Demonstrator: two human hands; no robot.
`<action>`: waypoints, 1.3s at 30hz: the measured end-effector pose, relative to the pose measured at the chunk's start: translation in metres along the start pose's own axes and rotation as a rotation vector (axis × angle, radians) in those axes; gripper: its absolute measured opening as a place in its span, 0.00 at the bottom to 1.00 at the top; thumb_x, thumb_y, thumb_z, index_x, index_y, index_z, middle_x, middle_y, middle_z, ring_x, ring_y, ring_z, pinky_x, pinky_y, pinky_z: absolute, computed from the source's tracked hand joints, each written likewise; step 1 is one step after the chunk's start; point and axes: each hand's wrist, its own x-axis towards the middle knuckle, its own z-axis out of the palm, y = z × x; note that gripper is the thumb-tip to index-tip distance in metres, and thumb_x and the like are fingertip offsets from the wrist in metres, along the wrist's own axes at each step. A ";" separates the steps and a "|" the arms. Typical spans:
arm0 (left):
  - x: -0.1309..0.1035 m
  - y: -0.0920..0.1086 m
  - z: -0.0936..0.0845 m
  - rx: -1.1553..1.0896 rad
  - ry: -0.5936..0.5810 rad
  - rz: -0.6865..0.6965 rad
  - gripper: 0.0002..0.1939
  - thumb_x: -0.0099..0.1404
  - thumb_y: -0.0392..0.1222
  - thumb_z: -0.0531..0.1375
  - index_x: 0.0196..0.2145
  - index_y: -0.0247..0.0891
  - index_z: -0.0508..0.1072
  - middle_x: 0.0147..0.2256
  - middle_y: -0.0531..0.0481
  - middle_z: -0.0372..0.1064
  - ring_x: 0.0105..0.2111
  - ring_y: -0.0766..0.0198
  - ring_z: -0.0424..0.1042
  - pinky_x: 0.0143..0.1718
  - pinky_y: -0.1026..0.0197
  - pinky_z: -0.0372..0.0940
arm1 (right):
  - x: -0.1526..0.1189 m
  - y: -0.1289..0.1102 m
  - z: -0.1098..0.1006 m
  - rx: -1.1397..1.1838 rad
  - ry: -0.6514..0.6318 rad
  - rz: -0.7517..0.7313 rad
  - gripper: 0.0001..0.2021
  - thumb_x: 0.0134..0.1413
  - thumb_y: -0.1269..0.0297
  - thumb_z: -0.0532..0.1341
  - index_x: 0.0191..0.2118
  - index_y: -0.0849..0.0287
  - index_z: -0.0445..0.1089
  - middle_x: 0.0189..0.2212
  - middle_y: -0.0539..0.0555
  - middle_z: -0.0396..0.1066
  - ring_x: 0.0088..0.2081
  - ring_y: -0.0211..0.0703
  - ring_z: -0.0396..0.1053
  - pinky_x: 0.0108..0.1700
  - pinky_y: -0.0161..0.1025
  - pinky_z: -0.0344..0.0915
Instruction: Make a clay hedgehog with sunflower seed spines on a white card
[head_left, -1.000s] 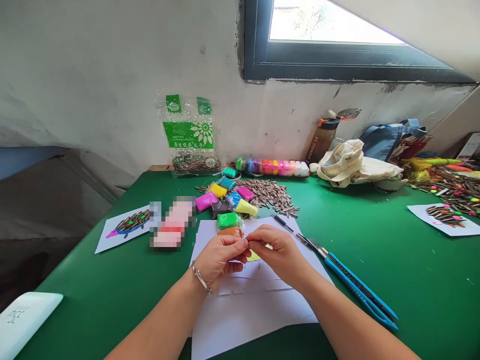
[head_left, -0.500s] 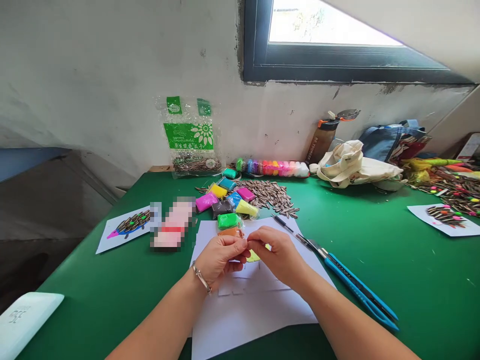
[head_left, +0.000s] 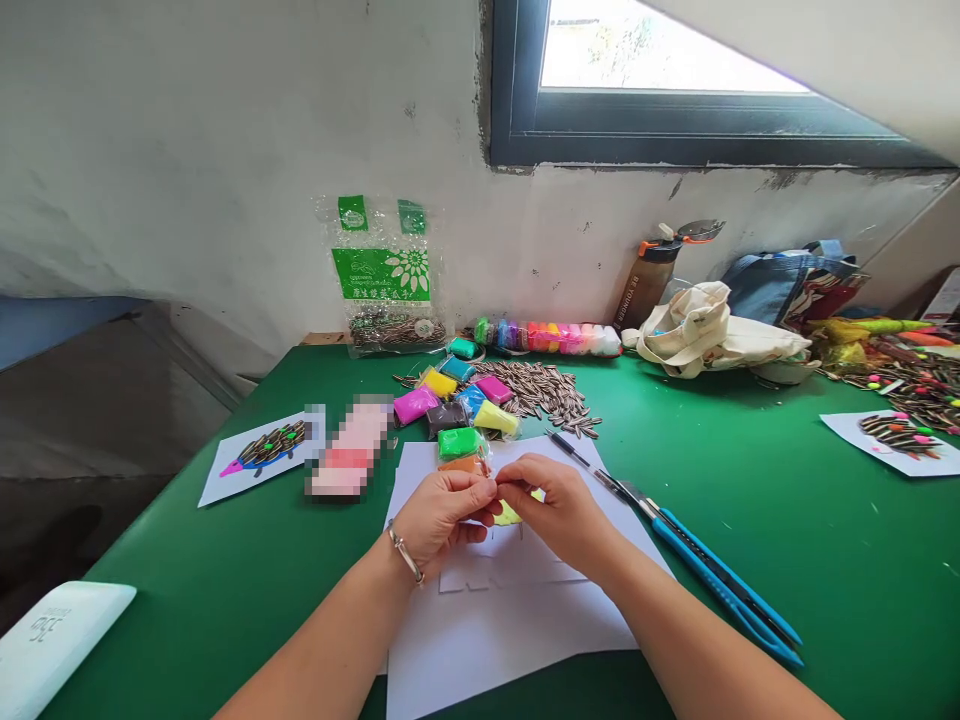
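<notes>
Fingertips together, my left hand (head_left: 442, 515) and my right hand (head_left: 559, 505) meet above the white paper (head_left: 502, 625). Both are closed in a pinch; whatever lies between the fingers is too small or hidden to name. Below them, partly covered by my right hand, a yellow clay shape (head_left: 507, 513) lies on a smaller sheet, with short drawn lines beneath it. Just beyond my hands are an orange clay packet (head_left: 463, 465) and a green clay packet (head_left: 459, 442). A silver bracelet (head_left: 405, 552) circles my left wrist.
Sunflower seeds (head_left: 544, 390) lie piled behind several clay packets. A pen (head_left: 581, 458) and a blue utility knife (head_left: 727, 580) rest at the right. Finished seed hedgehog cards (head_left: 259, 455) flank the work. A seed bag (head_left: 386, 280), bottle (head_left: 646, 280) and cloth bag (head_left: 705, 330) stand along the wall.
The whole view has shifted very slightly to the right. My hands keep the same pinched pose above the paper, and nothing on the table has visibly moved.
</notes>
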 end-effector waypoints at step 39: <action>-0.001 0.004 0.005 0.053 0.095 0.065 0.15 0.42 0.44 0.72 0.27 0.34 0.75 0.23 0.53 0.66 0.23 0.70 0.62 0.23 0.66 0.55 | 0.000 0.000 0.003 0.354 0.032 0.250 0.05 0.48 0.68 0.59 0.30 0.59 0.72 0.27 0.49 0.70 0.29 0.36 0.65 0.31 0.33 0.62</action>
